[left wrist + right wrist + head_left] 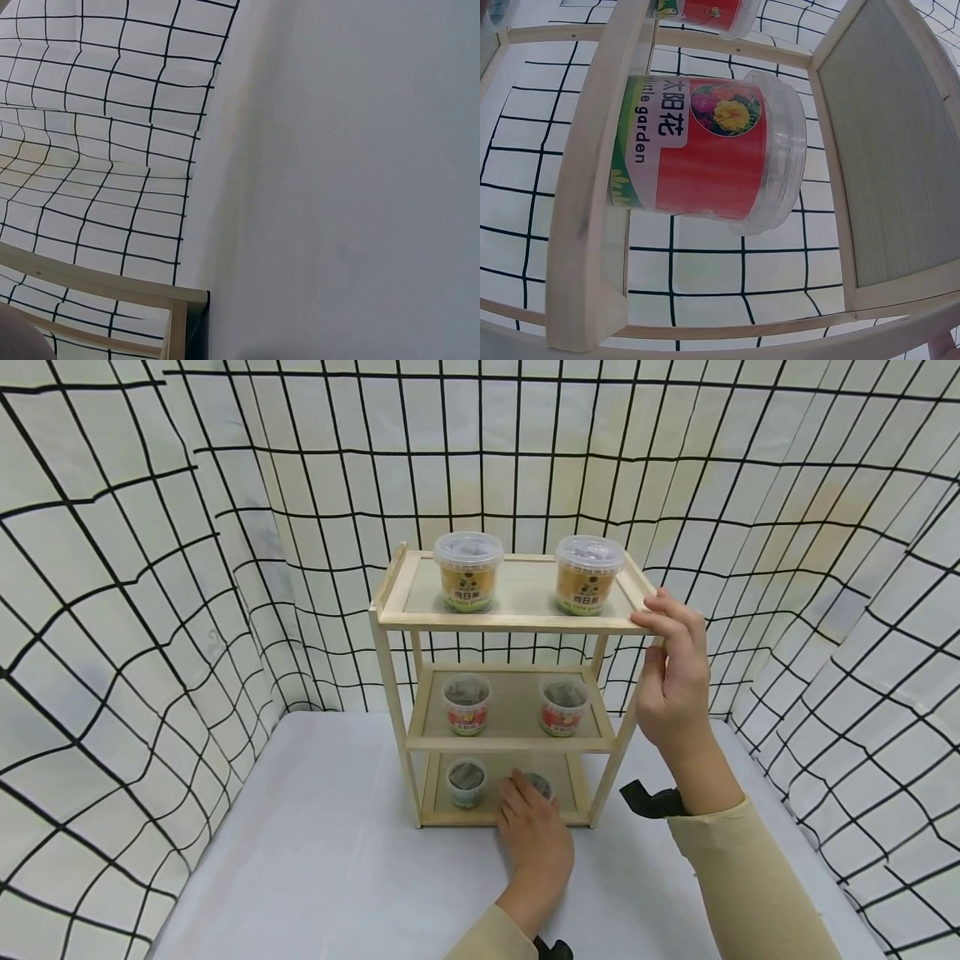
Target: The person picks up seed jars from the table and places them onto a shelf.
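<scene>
A three-tier wooden shelf rack [495,745] stands on the table. My left hand [536,839] is at the bottom tier, its fingers around the left side of a small plastic cup [542,785]; its thumb is hidden. Beside it sits a similar cup with a pale label [467,785]. My right hand [678,668] grips the top tier's right front corner, fingers over the edge. Two lidded cups with yellow labels, one left [468,572] and one right [588,575], stand on top. The middle tier bears two red-label cups, the right one [705,150] close in the right wrist view.
The white table [315,843] spreads around the rack. White walls with black grid netting [517,460] enclose it at the back and both sides. In the left wrist view, a wooden rack corner [176,304] shows at the bottom.
</scene>
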The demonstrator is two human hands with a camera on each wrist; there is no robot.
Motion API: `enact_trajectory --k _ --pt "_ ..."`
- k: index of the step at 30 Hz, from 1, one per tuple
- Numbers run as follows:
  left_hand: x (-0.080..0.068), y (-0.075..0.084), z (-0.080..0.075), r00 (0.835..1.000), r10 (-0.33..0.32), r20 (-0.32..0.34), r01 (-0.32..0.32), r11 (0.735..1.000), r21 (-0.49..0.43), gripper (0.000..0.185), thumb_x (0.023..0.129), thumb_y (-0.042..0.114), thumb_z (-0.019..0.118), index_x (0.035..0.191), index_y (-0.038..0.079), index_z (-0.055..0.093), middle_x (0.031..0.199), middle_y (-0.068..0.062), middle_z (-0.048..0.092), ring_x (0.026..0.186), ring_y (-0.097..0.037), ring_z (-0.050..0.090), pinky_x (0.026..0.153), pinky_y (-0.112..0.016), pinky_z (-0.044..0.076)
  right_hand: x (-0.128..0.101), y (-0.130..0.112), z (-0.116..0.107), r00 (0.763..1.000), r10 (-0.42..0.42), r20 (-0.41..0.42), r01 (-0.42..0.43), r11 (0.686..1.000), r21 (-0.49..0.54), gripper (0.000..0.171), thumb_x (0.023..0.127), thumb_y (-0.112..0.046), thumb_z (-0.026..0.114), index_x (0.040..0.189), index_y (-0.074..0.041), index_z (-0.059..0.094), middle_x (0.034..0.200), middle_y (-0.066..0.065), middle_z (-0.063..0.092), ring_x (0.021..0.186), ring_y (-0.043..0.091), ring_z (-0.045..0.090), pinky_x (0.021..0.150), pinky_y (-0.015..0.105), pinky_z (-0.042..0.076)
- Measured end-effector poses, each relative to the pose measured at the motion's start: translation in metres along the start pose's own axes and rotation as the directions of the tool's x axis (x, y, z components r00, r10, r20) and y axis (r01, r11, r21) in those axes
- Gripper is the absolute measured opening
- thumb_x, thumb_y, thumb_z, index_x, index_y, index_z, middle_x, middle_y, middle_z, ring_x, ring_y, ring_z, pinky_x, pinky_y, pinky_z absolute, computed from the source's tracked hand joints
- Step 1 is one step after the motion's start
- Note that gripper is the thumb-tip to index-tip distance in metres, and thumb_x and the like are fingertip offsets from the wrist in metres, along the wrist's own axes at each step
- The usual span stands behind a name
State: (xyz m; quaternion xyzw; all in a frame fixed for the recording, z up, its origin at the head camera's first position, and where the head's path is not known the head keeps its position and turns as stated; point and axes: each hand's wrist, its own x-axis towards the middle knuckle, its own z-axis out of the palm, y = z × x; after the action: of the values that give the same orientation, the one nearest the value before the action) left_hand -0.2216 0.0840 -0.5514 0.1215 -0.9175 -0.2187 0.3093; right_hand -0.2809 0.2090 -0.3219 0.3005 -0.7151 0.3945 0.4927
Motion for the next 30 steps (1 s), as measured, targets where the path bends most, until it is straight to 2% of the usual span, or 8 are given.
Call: enact_trajectory --k 8,18,25,30 --pt "0.005 0.006 0.004 0.998 -0.009 0.054 0.011 0.999 -0.035 0.082 0.095 0.032 0.081 0.152 -0.013 0.044 0.141 -0.033 0.054 0.117 -0.043 0.064 0.1 -0.055 0.055 0.0 0.0 0.0 1.0 0.005 -0.01 -0.005 1.0 0.001 0.044 0.093 0.016 0.039 0.124 0.007 0.068 0.144 0.025 0.058 0.152 0.035 0.05 0.13 0.047 0.038" --pt "0.01 0.006 0.015 0.999 -0.036 0.007 0.036 0.999 -0.016 0.08 0.093 0.032 0.084 0.149 -0.012 0.049 0.14 -0.032 0.055 0.116 -0.041 0.063 0.097 -0.053 0.054 0.0 -0.001 0.001 1.0 0.005 -0.001 -0.005 1.0 -0.013 0.043 0.093 0.015 0.039 0.125 0.006 0.067 0.145 0.025 0.058 0.152 0.035 0.05 0.13 0.046 0.038" --pt "0.013 0.007 0.017 0.992 -0.06 0.106 0.063 0.998 -0.022 0.081 0.097 0.034 0.079 0.153 -0.013 0.044 0.144 -0.033 0.054 0.122 -0.044 0.064 0.102 -0.056 0.053 0.0 -0.001 0.001 1.0 0.009 0.007 -0.009 1.0 -0.019 0.043 0.093 0.015 0.039 0.125 0.006 0.067 0.146 0.024 0.057 0.153 0.033 0.05 0.13 0.046 0.038" --pt "0.015 0.008 0.02 0.991 -0.061 0.117 0.064 0.998 -0.021 0.082 0.096 0.034 0.081 0.154 -0.012 0.044 0.144 -0.032 0.054 0.121 -0.043 0.064 0.101 -0.055 0.053 0.0 0.0 0.001 1.0 0.006 0.001 -0.006 1.0 -0.01 0.044 0.092 0.016 0.039 0.125 0.007 0.067 0.145 0.025 0.057 0.152 0.037 0.05 0.13 0.047 0.038"
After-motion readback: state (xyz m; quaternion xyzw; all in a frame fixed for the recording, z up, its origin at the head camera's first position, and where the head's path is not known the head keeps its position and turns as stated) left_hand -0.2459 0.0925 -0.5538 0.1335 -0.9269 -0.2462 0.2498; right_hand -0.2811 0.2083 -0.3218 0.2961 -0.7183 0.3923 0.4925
